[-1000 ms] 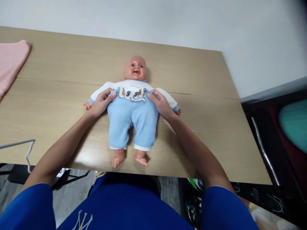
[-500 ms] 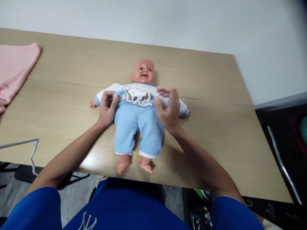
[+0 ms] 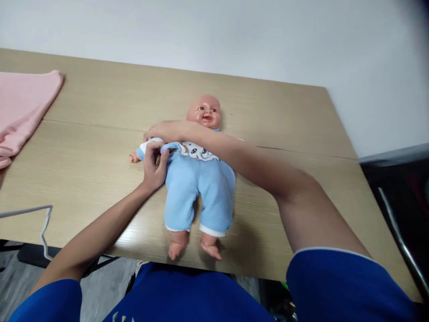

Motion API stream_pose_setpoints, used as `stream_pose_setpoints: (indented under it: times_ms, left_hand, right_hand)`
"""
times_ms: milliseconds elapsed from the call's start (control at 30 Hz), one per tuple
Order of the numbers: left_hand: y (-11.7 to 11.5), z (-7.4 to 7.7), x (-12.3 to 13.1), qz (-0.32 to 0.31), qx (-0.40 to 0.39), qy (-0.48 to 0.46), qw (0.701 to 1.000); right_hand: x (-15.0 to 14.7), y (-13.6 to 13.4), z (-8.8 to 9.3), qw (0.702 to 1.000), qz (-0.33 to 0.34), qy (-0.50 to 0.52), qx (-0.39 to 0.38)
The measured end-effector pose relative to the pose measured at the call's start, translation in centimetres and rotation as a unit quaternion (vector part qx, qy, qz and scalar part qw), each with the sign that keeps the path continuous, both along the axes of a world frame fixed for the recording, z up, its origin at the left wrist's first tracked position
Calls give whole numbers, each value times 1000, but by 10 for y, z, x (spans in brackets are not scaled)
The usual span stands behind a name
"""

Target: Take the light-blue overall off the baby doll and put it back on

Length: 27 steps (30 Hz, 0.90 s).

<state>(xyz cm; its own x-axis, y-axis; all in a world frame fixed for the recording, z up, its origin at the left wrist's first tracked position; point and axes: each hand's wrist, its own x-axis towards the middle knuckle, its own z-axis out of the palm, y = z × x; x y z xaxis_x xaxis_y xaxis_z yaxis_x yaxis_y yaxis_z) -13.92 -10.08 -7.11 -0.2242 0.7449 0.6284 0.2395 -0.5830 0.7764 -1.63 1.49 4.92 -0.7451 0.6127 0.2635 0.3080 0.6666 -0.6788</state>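
Note:
A baby doll (image 3: pixel 204 111) lies on its back on the table, dressed in a white top and fuzzy blue trousers (image 3: pixel 199 192) with an elephant face (image 3: pixel 198 151) at the chest. My left hand (image 3: pixel 155 166) is closed, pinching the blue strap (image 3: pixel 171 146) of the trousers at the doll's side on the left. My right hand (image 3: pixel 164 130) reaches across the doll's chest to its shoulder and sleeve (image 3: pixel 145 146) on the left. Its fingers are mostly turned away and hidden, and its forearm covers part of the elephant and the other sleeve.
The wooden table (image 3: pixel 301 120) has a seam across it and meets a white wall (image 3: pixel 214 36). Pink cloth (image 3: pixel 27 103) lies at the left. A bent white rod (image 3: pixel 45 228) stands near the front left edge. Dark items sit beyond the right edge.
My right hand has moved from the doll's side on the right across its chest to the left shoulder area. My left hand keeps its pinch on the strap. The view has shifted slightly.

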Motion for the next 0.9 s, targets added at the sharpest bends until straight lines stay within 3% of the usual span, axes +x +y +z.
stream_pose_setpoints:
  times_ms: [133, 267, 400, 500, 600, 733, 900]
  left_hand:
    - [-3, 1, 2, -11, 7, 4, 1000]
    - [-8, -7, -1, -14, 9, 36, 999]
    - [-12, -14, -5, 40, 76, 114, 990]
    - [-12, -11, -4, 100, 151, 92, 979]
    - [-9, -6, 2, 86, 183, 16, 979]
    - [-5, 0, 6, 64, 90, -46, 993]
    - [-1, 8, 1, 57, -59, -109, 991]
  right_hand:
    - [5, 8, -2, 998, 34, 22, -39]
    - [21, 27, -15, 984, 106, 73, -123]
    - [41, 41, -33, 968, 134, 118, -177]
    - [53, 38, -37, 974, 111, 112, -160]
    - [61, 26, -32, 988, 99, 75, -90]
    - [73, 1, -22, 994, 92, 53, -22]
    - [97, -33, -11, 997, 31, 52, -55]
